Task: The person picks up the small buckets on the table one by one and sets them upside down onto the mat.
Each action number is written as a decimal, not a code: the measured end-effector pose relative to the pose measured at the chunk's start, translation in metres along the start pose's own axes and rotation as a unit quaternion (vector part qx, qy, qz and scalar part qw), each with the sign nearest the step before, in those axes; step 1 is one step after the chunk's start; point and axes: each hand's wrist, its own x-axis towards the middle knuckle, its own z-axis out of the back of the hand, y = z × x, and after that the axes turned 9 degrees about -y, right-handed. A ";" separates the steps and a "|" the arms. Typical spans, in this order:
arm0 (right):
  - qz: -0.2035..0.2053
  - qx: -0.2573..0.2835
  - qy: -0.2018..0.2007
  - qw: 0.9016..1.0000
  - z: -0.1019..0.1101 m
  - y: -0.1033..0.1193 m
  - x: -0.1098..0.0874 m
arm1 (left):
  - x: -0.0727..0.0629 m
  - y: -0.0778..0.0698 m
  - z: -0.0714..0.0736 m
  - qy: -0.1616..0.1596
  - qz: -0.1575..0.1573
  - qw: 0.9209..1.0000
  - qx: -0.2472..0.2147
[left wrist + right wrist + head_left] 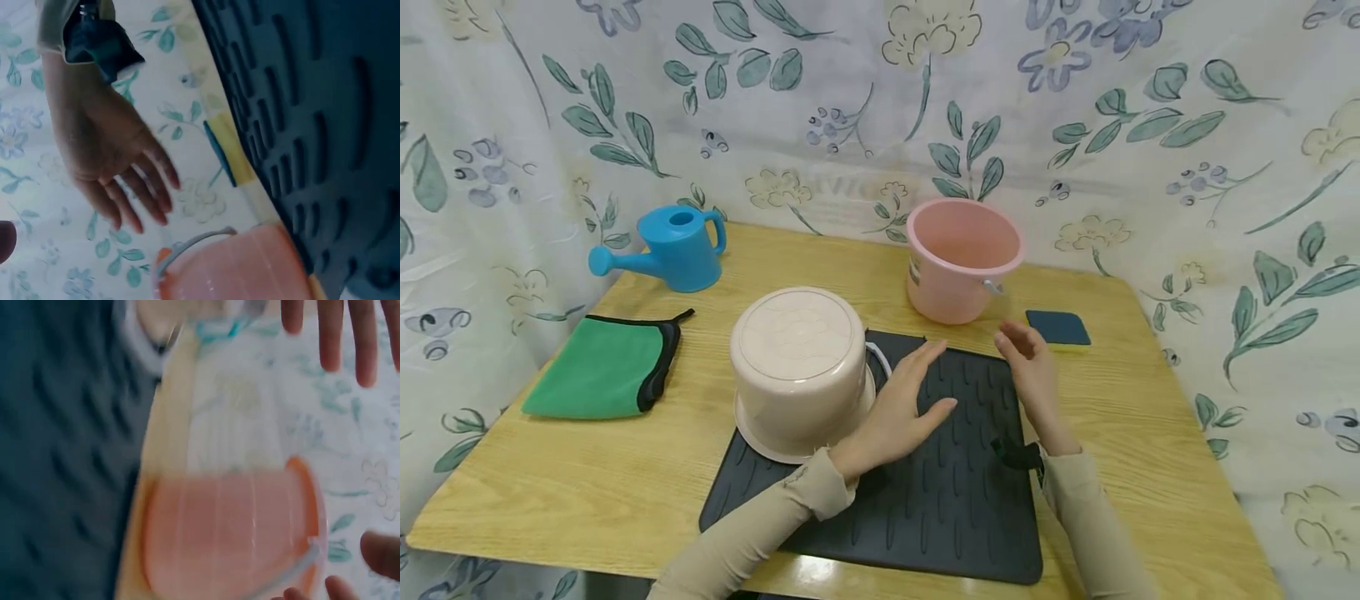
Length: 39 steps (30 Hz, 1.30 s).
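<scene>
A beige bucket stands upside down on the left part of a black ridged mat. Its pale handle shows at its right side. My left hand is just right of this bucket, above the mat, fingers extended and thumb apart, gripping nothing. Whether its wrist touches the bucket cannot be told. Near the mat's far right corner my right hand hovers with loosely bent fingers and nothing in it. Beyond both hands a pink bucket stands upright, also visible in the right wrist view.
A dark blue and yellow sponge lies right of the pink bucket. At the back left stands a blue watering can. A folded green cloth with black edging lies on the wooden table. Floral curtains surround the table's far sides.
</scene>
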 end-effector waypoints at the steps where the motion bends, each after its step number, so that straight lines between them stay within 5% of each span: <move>1: 0.029 -0.030 -0.014 0.999 0.001 0.002 0.007 | 0.006 0.002 -0.002 0.002 0.038 0.999 -0.027; 3: 0.090 -0.089 -0.030 0.991 0.003 0.005 0.019 | 0.019 0.008 -0.006 -0.009 0.103 0.992 -0.076; 6: 0.181 -0.169 -0.040 0.968 -0.003 0.010 0.039 | 0.037 0.020 -0.011 -0.050 0.158 0.980 -0.110; 13: 0.384 -0.295 -0.055 0.873 -0.026 0.010 0.078 | 0.063 0.046 -0.025 -0.121 0.212 0.959 -0.143; 16: 0.419 -0.311 -0.066 0.850 -0.032 0.005 0.086 | 0.073 0.056 -0.031 -0.150 0.229 0.948 -0.164; 24: 0.439 -0.340 -0.072 0.829 -0.044 0.000 0.095 | 0.097 0.074 -0.038 -0.192 0.229 0.931 -0.211; 28: 0.443 -0.349 -0.089 0.821 -0.047 -0.002 0.098 | 0.098 0.081 -0.042 -0.196 0.246 0.921 -0.228; 39: 0.426 -0.358 -0.101 0.825 -0.040 0.007 0.105 | 0.107 0.093 -0.057 -0.198 0.259 0.902 -0.282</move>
